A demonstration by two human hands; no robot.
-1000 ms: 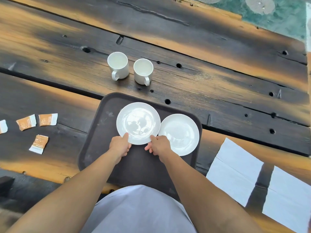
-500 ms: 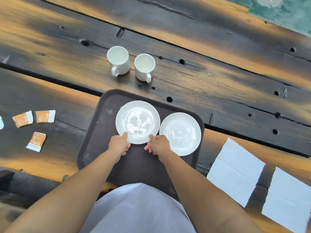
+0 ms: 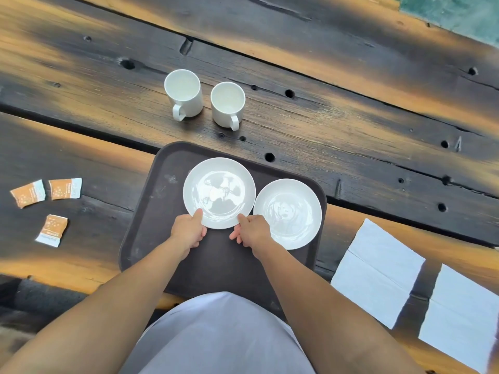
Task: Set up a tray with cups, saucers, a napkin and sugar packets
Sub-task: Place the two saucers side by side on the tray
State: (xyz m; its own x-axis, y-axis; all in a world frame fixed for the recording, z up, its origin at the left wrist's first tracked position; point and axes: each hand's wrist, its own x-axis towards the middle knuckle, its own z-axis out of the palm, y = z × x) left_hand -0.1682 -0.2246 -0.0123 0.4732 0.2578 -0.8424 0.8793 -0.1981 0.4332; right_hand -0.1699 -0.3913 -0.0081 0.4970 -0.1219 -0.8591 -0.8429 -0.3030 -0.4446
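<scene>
A dark brown tray [image 3: 151, 211] lies on the wooden table in front of me. Two white saucers sit on it side by side. My left hand [image 3: 189, 230] and my right hand [image 3: 251, 232] both pinch the near rim of the left saucer [image 3: 219, 193], thumbs on top. The right saucer [image 3: 287, 213] lies just beside my right hand. Two white cups, the left cup [image 3: 183, 94] and the right cup [image 3: 227, 103], stand upright on the table beyond the tray. Three orange sugar packets [image 3: 64, 188] lie to the left. Two white napkins [image 3: 378, 273] lie to the right.
The table is made of dark, rough planks [image 3: 351, 125] with holes and gaps between the boards. Its far edge shows at the top right, with green ground [image 3: 459, 9] beyond. My grey shirt fills the bottom middle of the view.
The hands and the left saucer have stayed in place on the tray. The view has tilted slightly, shifting cups and packets in the frame.
</scene>
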